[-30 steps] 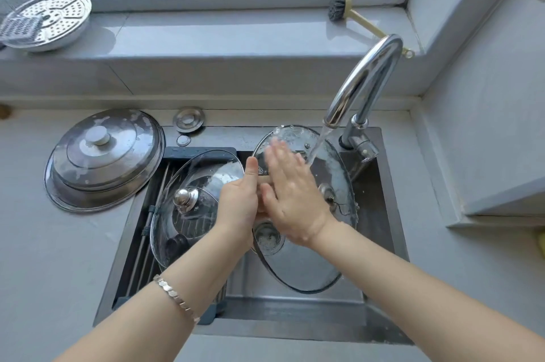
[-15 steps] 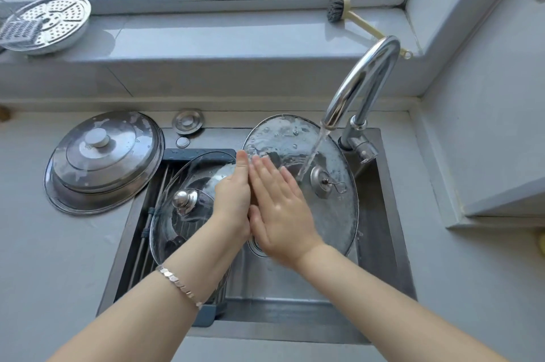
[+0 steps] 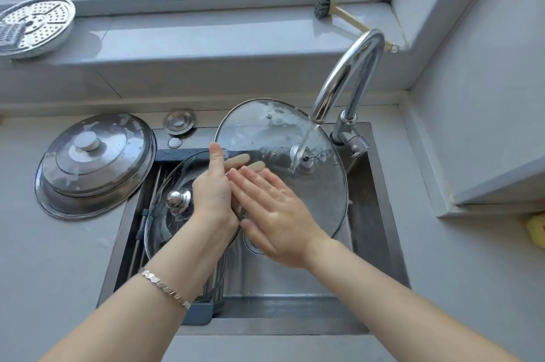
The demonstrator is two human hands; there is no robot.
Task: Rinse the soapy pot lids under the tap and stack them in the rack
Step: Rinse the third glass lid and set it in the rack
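Glass lid [image 3: 318,193], wet, likely slick and breakable, tilts under the tap [image 3: 351,75] at frame centre; left hand [image 3: 213,184] pinches its left rim, right hand [image 3: 277,214] lies flat on it. Knob [image 3: 305,162] looks the safest hold.

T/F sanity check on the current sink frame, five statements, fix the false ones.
1. Water runs from the tap onto the held glass lid. True.
2. The left hand is off that lid. False: it grips the lid's left edge, thumb in front, fingers behind the glass.
3. The right hand lies flat on the lid, fingers straight. True.
4. The rack is bare. False: a second glass lid with a metal knob lies in it.
5. The steel lids sit on the windowsill. False: they rest on the counter left of the sink.
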